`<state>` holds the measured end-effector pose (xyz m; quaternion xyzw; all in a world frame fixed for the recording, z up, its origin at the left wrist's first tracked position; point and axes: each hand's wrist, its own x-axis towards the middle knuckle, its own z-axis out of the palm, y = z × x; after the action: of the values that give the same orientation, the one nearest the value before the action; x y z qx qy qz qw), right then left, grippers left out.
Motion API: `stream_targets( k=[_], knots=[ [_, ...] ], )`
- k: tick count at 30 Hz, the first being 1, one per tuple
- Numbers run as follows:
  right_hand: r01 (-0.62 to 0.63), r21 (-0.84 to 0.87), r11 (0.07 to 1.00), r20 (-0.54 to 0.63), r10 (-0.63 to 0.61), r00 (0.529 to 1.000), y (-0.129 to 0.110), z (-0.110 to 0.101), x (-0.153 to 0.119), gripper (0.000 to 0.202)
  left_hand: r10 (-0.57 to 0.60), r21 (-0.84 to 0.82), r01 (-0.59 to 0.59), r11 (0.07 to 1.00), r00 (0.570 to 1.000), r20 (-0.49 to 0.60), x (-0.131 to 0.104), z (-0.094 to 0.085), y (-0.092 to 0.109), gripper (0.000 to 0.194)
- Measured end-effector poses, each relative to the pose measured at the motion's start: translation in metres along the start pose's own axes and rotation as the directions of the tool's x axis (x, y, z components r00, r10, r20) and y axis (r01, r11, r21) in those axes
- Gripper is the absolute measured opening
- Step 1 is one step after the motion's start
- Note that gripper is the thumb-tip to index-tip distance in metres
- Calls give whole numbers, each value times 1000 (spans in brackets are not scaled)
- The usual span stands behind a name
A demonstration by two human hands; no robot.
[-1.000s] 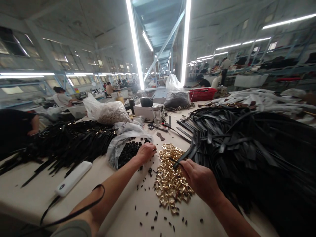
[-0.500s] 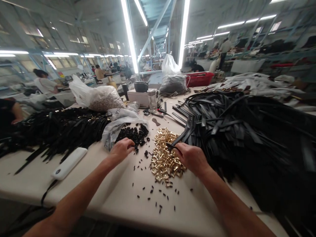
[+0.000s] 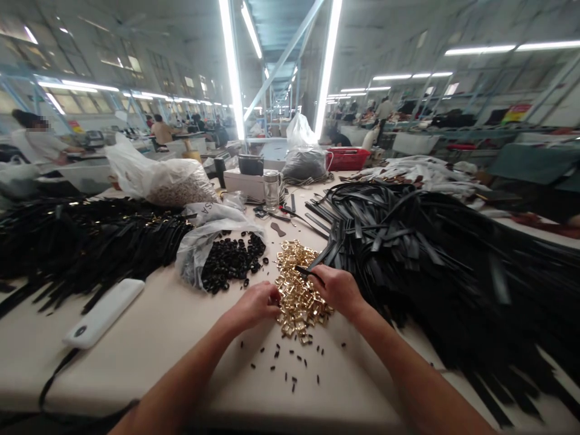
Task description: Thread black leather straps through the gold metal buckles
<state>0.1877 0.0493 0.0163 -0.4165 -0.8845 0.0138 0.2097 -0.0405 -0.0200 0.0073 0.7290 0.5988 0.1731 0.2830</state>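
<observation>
My right hand [image 3: 339,290] pinches the end of a black strap [image 3: 304,271], whose tip juts left over the pile of gold buckles [image 3: 296,266]. My left hand [image 3: 257,306] is at the left edge of that pile, its fingers curled and closed together. What lies between those fingertips is hidden. Up and to the left of it, small black loops [image 3: 233,260] spill from a clear plastic bag [image 3: 190,260]. Several tiny dark pieces [image 3: 290,351] are scattered on the pale table [image 3: 203,386] in front of the buckles.
A large heap of black straps [image 3: 408,241] covers the right side. More black straps [image 3: 104,241] with gold fittings lie left, behind a white power bank [image 3: 105,313] with a cord. A glass jar [image 3: 272,192], a full plastic bag [image 3: 181,181] and a red basket [image 3: 347,159] stand farther back.
My left hand has moved right and nearer to me, from the black loops to the edge of the gold buckles. My right hand stays over the buckles with the strap. The view has turned slightly right.
</observation>
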Motion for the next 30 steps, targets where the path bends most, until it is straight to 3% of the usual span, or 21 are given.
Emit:
stream_targets(
  k=[6,9,15,20,23,30],
  knots=[
    [-22,77,997,29,20,999,-23,-40,12,16,56,-56,-53,997,997,47,7,1,-7,16],
    [5,124,992,-26,-1,1000,-34,-45,17,16,81,-46,-78,996,995,66,7,-1,-8,14],
    [94,75,993,-247,-73,966,-29,-7,12,22,199,-50,-197,979,980,29,4,-4,-8,17],
    [145,59,988,-175,-133,976,-22,17,5,24,141,-55,-137,989,986,87,4,-5,-6,17],
    [145,96,985,-139,-131,982,-27,17,4,27,91,-25,-89,996,993,81,4,-5,-2,16],
    [84,118,989,-75,-75,994,-31,17,4,24,97,-16,-96,995,993,65,2,-6,3,11]
  ],
)
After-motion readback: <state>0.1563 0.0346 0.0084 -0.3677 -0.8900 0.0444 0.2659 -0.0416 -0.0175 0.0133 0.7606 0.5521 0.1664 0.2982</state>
